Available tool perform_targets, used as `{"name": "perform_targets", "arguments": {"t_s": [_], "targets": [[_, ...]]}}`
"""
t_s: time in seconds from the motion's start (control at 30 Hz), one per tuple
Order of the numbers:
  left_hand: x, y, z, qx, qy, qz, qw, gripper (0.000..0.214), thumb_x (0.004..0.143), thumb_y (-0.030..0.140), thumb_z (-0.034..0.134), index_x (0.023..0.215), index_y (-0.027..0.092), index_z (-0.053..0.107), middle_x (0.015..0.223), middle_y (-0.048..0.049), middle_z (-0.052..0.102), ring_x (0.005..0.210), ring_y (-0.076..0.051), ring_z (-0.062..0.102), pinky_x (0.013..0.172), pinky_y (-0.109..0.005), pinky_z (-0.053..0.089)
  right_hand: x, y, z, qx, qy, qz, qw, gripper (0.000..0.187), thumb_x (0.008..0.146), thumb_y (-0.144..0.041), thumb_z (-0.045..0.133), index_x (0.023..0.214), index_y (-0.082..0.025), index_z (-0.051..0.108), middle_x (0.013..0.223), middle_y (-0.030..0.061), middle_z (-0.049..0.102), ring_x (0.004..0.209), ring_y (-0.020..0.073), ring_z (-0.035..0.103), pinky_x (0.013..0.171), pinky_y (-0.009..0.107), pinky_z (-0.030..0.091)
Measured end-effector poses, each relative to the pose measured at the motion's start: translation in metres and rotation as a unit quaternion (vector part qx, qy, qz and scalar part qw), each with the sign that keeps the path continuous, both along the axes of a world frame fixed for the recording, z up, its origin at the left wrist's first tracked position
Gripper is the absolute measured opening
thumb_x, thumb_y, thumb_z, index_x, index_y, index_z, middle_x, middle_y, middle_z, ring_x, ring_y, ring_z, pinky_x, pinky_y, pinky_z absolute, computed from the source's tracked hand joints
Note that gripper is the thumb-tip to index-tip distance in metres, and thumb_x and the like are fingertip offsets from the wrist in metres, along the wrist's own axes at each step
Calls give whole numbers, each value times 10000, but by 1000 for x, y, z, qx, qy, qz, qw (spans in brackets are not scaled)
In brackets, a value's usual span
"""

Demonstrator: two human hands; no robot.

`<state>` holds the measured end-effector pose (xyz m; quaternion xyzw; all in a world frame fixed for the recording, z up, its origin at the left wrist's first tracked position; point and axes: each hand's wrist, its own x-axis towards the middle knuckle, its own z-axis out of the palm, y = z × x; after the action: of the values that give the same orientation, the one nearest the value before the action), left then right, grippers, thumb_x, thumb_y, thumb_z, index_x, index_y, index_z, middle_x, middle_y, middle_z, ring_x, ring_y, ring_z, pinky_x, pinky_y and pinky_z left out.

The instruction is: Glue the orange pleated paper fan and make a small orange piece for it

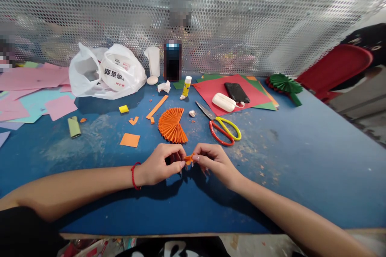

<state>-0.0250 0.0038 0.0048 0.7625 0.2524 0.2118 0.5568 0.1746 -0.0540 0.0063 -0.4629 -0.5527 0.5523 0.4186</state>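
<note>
Between my two hands is a small folded piece of orange paper (189,159), pinched at its left end by my left hand (161,163) and at its right end by my right hand (217,163). A red string bracelet circles my left wrist. Just beyond my fingers lies a pleated orange paper fan (173,126), spread most of the way round. To its left are an orange paper rectangle (130,140), an orange strip (157,107) and small scraps. Scissors (217,122) with one red and one yellow handle lie partly open beyond my right hand.
A glue stick (187,86) stands near the mesh wall, beside a phone (172,62). A white plastic bag (108,73) sits back left near pastel sheets (33,78). Red paper (208,88) bears a white device (224,102) and a black one (237,92). A green pleated paper piece (283,84) lies far right.
</note>
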Motion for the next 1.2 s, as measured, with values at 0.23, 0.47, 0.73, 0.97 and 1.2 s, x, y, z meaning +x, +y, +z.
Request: {"name": "perform_targets", "arguments": {"t_s": [0.23, 0.47, 0.73, 0.97, 1.2], "targets": [[0, -1, -1, -16, 4, 16, 1000, 299, 908, 403, 540, 802, 136, 623, 680, -12, 637, 623, -123, 578, 603, -223, 418, -1, -1, 2, -14, 10, 5, 1000, 300, 833, -421, 643, 688, -166, 582, 580, -41, 514, 444, 72, 448, 427, 207, 344], [1, -3, 3, -14, 16, 19, 1000, 328, 865, 455, 611, 773, 140, 608, 678, -1, 601, 619, -107, 523, 585, -209, 396, -2, -6, 3, 61, -105, 20, 992, 281, 877, -375, 573, 689, -166, 567, 542, -53, 473, 492, 76, 410, 502, 217, 320], [0, -2, 2, 13, 24, 4, 1000, 183, 805, 321, 563, 773, 143, 588, 682, -3, 576, 628, -115, 489, 612, -230, 387, -3, -7, 5, 16, -76, 13, 997, 311, 876, -428, 583, 716, -161, 593, 588, -35, 520, 481, 78, 464, 475, 212, 359], [-1, 1, -1, -16, 9, -7, 1000, 224, 869, 353, 552, 812, 142, 602, 691, -4, 606, 625, -112, 517, 605, -222, 387, -1, -2, 2, -43, 28, 3, 999, 309, 805, -446, 665, 695, -163, 606, 598, -29, 552, 445, 69, 458, 407, 196, 352], [2, -1, 0, -54, -12, 12, 998, 326, 957, 433, 518, 859, 138, 618, 722, -4, 625, 623, -98, 565, 597, -200, 420, 2, -1, -3, -53, 51, -14, 997, 320, 801, -441, 688, 678, -166, 578, 584, -35, 554, 423, 59, 441, 400, 192, 324]]}}
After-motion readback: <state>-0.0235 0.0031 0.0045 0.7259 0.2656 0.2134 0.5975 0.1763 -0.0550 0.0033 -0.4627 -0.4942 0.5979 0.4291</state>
